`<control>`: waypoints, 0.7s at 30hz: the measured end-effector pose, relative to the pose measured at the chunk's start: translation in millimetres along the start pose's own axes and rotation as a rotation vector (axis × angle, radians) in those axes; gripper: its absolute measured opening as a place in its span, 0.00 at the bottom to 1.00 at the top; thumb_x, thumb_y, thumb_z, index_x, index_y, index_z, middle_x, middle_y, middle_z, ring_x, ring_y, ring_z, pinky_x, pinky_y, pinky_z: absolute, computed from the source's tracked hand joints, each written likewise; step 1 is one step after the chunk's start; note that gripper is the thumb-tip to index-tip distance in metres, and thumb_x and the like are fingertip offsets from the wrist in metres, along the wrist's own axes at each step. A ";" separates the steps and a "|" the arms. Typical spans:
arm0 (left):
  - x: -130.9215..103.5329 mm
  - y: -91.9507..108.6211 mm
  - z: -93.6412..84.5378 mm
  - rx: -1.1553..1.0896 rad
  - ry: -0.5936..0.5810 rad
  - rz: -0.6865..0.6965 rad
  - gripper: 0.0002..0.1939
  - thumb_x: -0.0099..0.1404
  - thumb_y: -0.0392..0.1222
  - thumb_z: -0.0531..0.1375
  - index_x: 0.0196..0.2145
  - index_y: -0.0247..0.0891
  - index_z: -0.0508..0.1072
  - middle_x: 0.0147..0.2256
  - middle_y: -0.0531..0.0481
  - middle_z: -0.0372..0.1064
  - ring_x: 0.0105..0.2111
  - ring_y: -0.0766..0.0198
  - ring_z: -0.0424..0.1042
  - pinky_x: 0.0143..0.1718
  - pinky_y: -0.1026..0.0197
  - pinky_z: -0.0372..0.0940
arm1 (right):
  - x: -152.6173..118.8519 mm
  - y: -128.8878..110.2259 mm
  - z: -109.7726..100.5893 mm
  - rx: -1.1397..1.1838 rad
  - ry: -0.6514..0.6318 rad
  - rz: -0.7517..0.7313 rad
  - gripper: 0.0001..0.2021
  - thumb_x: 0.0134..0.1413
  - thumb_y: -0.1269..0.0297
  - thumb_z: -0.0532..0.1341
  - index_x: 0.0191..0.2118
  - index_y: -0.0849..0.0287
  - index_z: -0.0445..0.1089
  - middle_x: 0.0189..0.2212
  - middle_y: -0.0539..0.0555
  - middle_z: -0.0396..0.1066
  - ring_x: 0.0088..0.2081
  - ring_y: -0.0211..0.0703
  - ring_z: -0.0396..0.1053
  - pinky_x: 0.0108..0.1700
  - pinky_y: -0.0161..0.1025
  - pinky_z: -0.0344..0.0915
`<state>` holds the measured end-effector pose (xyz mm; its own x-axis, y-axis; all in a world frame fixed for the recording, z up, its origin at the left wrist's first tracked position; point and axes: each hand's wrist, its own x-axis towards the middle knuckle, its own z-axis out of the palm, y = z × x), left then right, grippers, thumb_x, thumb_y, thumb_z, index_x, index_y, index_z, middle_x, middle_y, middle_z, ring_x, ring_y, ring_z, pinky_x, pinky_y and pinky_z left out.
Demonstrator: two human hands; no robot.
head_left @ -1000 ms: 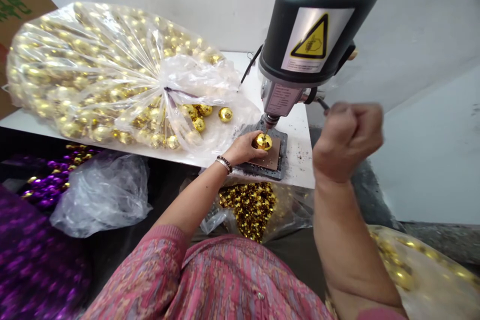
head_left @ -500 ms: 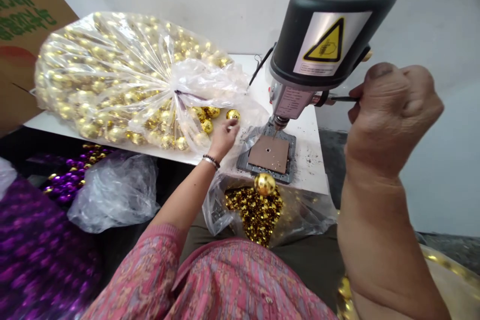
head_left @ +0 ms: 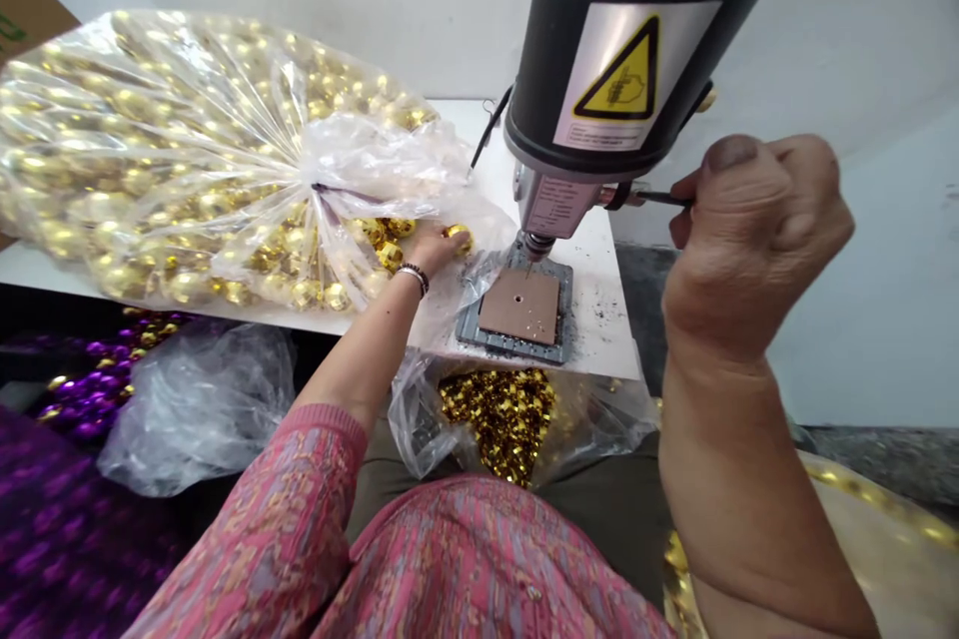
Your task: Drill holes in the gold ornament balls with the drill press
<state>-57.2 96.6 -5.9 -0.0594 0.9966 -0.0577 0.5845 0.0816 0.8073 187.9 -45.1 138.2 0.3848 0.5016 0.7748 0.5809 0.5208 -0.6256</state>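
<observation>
Left hand [head_left: 437, 248] on a faceted gold ball [head_left: 466, 244] mid-frame; right hand [head_left: 760, 235] gripping the thin drill lever [head_left: 665, 198] at right.
Whether the left fingers have closed, I cannot tell; the ball, round and glossy, could roll away. Crinkled clear film [head_left: 483, 282] overlaps the grey base's [head_left: 567, 310] left edge and might snag on the slender bit [head_left: 528, 271].

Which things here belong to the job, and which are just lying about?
Seemingly in use:
drill press
lever in right hand
brown pad
gold ball at left hand
large bag of gold balls
gold-filled bag below

Apparently lying about:
crumpled clear bag
cardboard box
</observation>
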 end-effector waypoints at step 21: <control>-102.7 40.1 11.6 -0.145 -0.347 0.061 0.23 0.64 0.46 0.73 0.54 0.37 0.80 0.42 0.49 0.81 0.32 0.65 0.76 0.36 0.61 0.71 | 38.9 -16.8 -0.5 -0.141 -0.181 0.115 0.21 0.73 0.61 0.59 0.25 0.57 0.57 0.23 0.46 0.56 0.29 0.31 0.56 0.38 0.40 0.51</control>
<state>-18.3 -2.3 25.6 0.2642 0.9472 -0.1820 0.4563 0.0435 0.8888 193.4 -34.7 178.9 0.3274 0.6740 0.6623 0.6398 0.3577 -0.6803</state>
